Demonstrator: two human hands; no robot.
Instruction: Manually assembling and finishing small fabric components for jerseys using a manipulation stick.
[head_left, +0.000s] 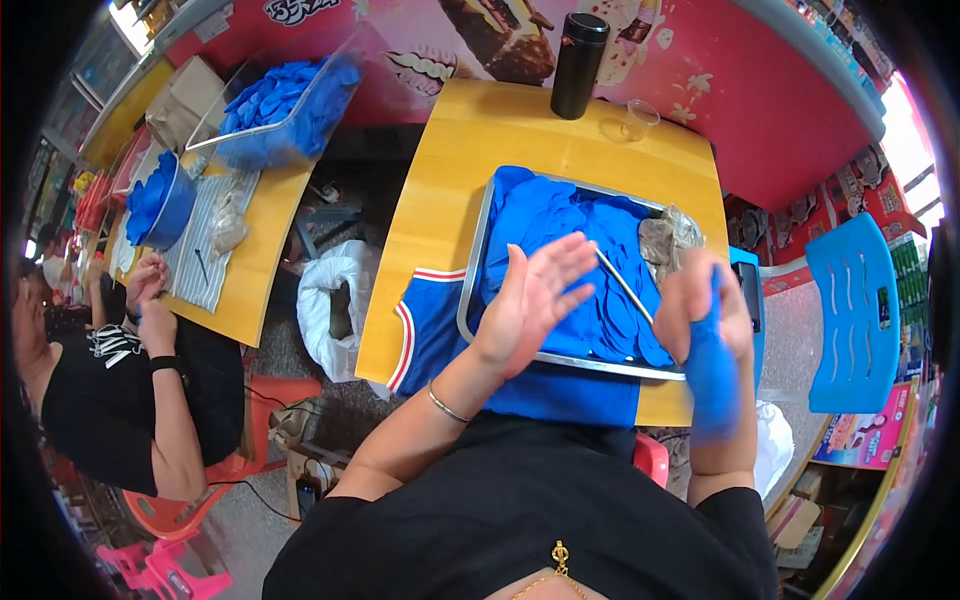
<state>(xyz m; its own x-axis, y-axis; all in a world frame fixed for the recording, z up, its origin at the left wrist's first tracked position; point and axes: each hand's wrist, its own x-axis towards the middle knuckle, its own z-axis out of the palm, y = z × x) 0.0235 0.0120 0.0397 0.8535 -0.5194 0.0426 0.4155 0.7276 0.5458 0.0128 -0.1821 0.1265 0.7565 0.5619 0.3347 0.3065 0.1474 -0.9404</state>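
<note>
My left hand (540,300) is raised over the near left part of a metal tray (570,362), palm up and fingers stretched, with nothing in it. At the tray's right edge my right hand (712,310) is closed on a blue flat piece (713,385). That piece hangs down along my wrist and is blurred by motion. Many similar blue flat pieces (560,235) fill the tray in a loose heap. Across the heap lies a thin pale rod (625,285). A crumpled greyish-brown bag (665,243) sits in the tray's far right corner, beside my right hand.
Under the tray, a blue jersey (430,325) lies on the wooden table (470,120). A black flask (580,65) and a clear cup (638,120) stand at its far edge. A blue chair (852,310) is at the right. Leftward, another person (130,400) sits by a bin (285,115) of blue pieces.
</note>
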